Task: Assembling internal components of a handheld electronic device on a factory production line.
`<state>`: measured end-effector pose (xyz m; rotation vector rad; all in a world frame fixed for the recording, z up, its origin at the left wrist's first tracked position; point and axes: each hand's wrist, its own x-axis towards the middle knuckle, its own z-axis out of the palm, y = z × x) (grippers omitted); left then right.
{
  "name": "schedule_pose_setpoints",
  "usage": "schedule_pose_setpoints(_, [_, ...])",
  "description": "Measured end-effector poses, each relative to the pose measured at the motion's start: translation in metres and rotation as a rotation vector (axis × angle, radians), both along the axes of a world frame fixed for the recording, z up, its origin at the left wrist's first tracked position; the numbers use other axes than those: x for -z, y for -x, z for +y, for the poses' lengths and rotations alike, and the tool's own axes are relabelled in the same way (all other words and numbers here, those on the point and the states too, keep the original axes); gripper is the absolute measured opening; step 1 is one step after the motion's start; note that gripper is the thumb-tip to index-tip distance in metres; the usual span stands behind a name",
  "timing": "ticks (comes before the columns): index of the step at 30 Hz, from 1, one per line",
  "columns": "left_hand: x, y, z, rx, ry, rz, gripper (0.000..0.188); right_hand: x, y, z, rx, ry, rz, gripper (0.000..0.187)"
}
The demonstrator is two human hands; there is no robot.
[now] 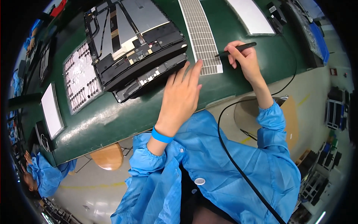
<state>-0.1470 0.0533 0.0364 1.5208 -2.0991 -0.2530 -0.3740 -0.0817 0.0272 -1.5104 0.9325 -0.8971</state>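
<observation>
Sticker sheet (201, 33): long narrow white strip gridded with tiny labels, lying flat on the green worktop (123, 115), near end reaching almost to the worktop's front edge. Looks thin, light, floppy; likely to curl or slide if dragged, so best pinned flat near an end and individual labels lifted by a corner, not pinched in the middle. Right hand (244, 58) just right of the sheet's near end, closed in a pen grip around black tweezers (235, 49), tip aimed at the sheet's right edge, touching or just short of it, hard to tell which. Left hand (182, 95) just below and left of the sheet's near end, open, fingers straight and together, fingertips (197, 64) resting at the sheet's lower left corner, holding nothing. Blue wristband (162, 135) on that wrist, blue smock sleeves on both arms. Left of the sheet, touching or nearly so: opened black device chassis (138, 48) with exposed boards, flat cables and a grey panel, tilted on the worktop; probably fragile around the cables, rigid at the frame edges. Further left of the sheet, past the chassis: tray (80, 76) of small dark parts in rows, then a white flat panel (51, 110). Right of the sheet, far side: another white panel (251, 16). Black cable (238, 164) running from the worktop right of the sheet down across the smock. Another person in blue (41, 173) well left and below.
</observation>
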Motion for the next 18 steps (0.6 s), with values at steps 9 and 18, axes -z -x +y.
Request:
schedule_pose_setpoints(9, [0.004, 0.002, -0.017, 0.016, 0.005, 0.129, 0.060, -0.009, 0.000, 0.017, -0.055, -0.070, 0.035, 0.020])
schedule_pose_setpoints(18, [0.009, 0.015, -0.016, -0.067, 0.055, 0.136, 0.051, -0.006, -0.005, 0.029, -0.060, -0.144, 0.006, 0.017])
